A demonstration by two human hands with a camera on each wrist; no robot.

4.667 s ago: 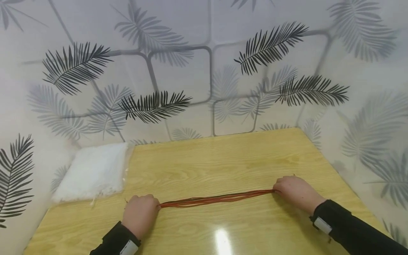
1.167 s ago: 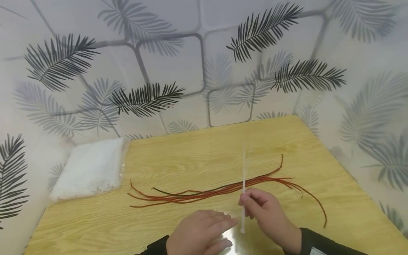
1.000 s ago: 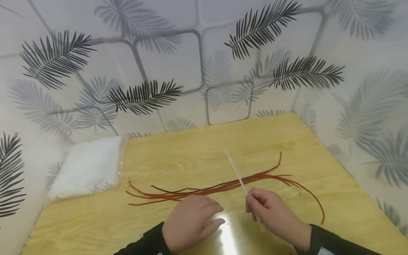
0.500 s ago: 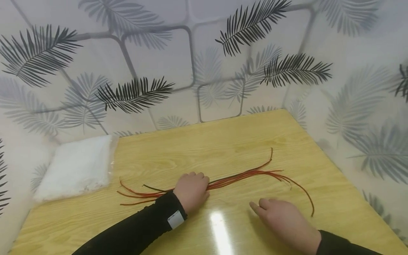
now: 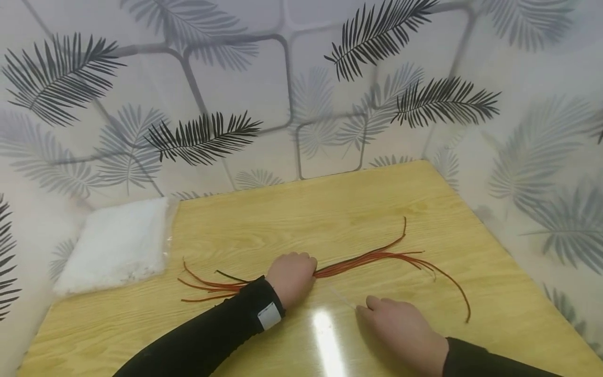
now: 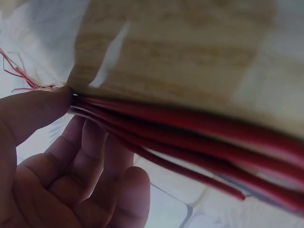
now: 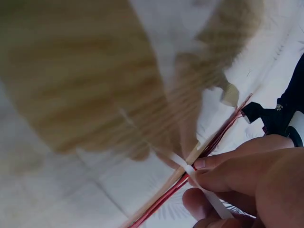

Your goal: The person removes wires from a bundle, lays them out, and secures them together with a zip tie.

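A loose bundle of thin red wires with one dark wire crosses the wooden table, its ends fanned out on both sides. Near its middle, my left hand grips it from above. In the left wrist view the wires run out from between the thumb and fingers of that left hand. Just to the right, my right hand pinches a thin white cable tie, which points toward the bundle. The right wrist view has the tie crossing close against the wires, between thumb and fingers.
A clear plastic bag with white contents lies at the table's back left. The wood-grain table meets a leaf-patterned wall at the back and right. A bright reflection falls on the front middle of the tabletop.
Both hands first held the bundle stretched; later it lay spread, with the tie in my right hand. My left hand has since moved onto the bundle and taken hold; the right has lowered the tie.
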